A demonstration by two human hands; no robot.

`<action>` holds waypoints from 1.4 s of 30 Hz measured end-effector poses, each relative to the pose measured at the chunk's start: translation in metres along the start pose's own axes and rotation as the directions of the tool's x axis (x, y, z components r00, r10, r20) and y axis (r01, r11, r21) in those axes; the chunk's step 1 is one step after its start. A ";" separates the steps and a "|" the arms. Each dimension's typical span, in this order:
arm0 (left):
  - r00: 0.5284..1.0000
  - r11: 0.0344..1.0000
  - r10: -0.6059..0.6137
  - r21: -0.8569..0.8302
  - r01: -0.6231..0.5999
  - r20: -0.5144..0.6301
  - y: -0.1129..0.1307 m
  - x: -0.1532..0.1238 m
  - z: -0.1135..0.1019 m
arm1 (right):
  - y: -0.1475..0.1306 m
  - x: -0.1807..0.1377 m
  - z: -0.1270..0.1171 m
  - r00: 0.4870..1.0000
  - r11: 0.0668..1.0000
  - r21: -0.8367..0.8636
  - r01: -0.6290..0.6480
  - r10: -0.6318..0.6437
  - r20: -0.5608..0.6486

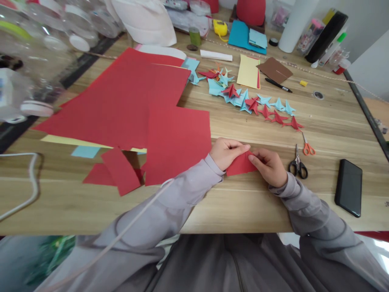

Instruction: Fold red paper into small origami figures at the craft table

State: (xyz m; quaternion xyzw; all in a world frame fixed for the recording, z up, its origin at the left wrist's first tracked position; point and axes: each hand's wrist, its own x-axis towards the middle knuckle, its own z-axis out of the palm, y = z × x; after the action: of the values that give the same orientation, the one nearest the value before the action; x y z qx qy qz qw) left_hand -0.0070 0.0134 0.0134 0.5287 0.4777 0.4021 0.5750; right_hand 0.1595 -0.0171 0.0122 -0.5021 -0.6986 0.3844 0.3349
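Wooden table (237, 211): red paper piece (238, 165) is left of black-handled scissors (297, 160). Left hand (225, 153) and right hand (270, 165) both pinch its edges. Red folded figures (278, 118) sit beyond the scissors.

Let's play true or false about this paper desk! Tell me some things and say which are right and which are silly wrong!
1. The left hand and right hand both touch a small piece of red paper. True.

2. The black-handled metal scissors are in the right hand. False: they lie on the brown wooden table.

3. The black rectangular phone lies to the right of those scissors. True.

4. The pointy folded paper shapes are all green. False: most are red or light blue.

5. The yellow tape measure is farther from the person than both hands. True.
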 end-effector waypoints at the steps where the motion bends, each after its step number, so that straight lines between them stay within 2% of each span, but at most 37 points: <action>1: 1.000 1.000 -0.001 -0.002 0.001 0.003 0.000 0.000 0.000 | 0.000 0.000 0.000 1.000 1.000 0.004 -0.002 0.002 0.001; 6: 0.999 0.999 -0.034 -0.015 0.034 0.009 0.000 0.000 0.000 | 0.001 0.000 -0.001 1.000 1.000 0.022 -0.021 0.021 0.008; 13: 0.995 0.982 -0.100 -0.156 0.104 0.031 0.000 0.001 0.000 | 0.002 0.001 0.000 0.999 0.999 0.037 -0.031 0.031 0.009; 16: 0.997 0.993 -0.065 -0.092 0.068 0.035 0.001 0.001 0.000 | 0.002 0.000 0.000 1.000 0.999 0.034 -0.027 0.026 0.011; 19: 0.999 1.000 0.017 0.002 -0.017 0.030 0.002 0.001 0.000 | 0.003 0.000 0.000 1.000 1.000 0.029 -0.007 0.007 0.016; 22: 0.998 0.998 0.062 0.001 -0.062 0.031 0.002 0.001 -0.001 | 0.005 0.001 0.000 1.000 1.000 0.030 0.008 -0.009 0.029; 33: 0.998 0.990 -0.050 -0.130 0.053 0.028 0.002 -0.001 0.002 | 0.002 0.001 -0.001 0.999 0.997 0.080 -0.013 0.009 0.045; 42: 0.995 0.996 0.081 0.040 -0.084 0.066 0.000 0.001 -0.001 | 0.007 0.000 0.001 0.999 0.992 0.124 -0.011 0.007 0.032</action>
State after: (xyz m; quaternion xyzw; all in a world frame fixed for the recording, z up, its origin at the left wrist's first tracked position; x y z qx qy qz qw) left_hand -0.0080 0.0147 0.0136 0.5729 0.4452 0.3979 0.5615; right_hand 0.1618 -0.0154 0.0062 -0.4770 -0.6763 0.4366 0.3527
